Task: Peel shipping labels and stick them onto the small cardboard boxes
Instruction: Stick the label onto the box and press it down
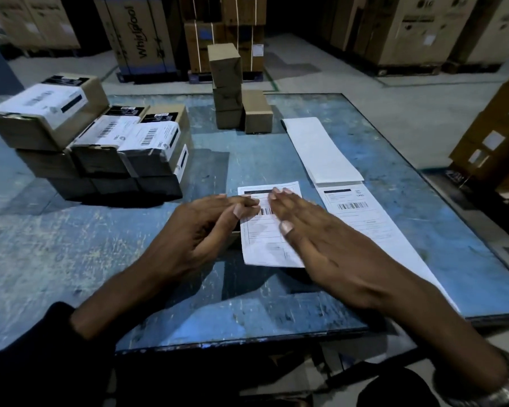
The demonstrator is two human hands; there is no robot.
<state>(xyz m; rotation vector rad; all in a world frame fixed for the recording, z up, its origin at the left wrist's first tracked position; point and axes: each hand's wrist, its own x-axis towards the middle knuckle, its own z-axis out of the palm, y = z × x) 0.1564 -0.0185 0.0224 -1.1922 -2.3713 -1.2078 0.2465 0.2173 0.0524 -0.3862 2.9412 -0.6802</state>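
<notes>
Right hand [315,227]: flat, fingers straight, pressing white barcoded shipping label [265,233].
Left hand [206,227]: pinches label's left edge.
Label's long axis: runs away from the person.

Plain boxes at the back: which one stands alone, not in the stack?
The low box right of the stack. It rests directly on the table, touching the stack's side; the others are piled upright.

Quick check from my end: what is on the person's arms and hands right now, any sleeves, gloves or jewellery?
No gloves: both hands are bare. The left hand comes out of a dark sleeve pushed up to the forearm. The right hand has a bare forearm with silvery metal bangles at the frame's lower right. No rings are visible.
</notes>
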